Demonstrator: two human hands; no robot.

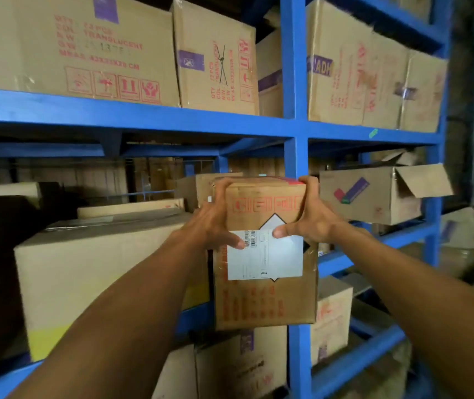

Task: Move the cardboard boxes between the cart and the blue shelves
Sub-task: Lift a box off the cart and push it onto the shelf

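Shelves (296,82): solid blue paint, with one small green sticker (373,133) on the beam. Held box (264,306): brown cardboard, red handling symbols and red text, white label (270,257) with a black barcode over a black-edged diamond. Top-left box (72,47): tan, red lettering, purple tape strip. Open box (374,194) at right: tan with a purple, red and green tick logo. Big box (100,269) at left: tan with a yellow band along the bottom.

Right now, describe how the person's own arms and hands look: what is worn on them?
Nothing is worn. The left hand and right hand are bare, with no gloves, and no rings show on the fingers. The left forearm and right forearm are bare up to the frame's edge: no sleeves, watch or wristband in view.
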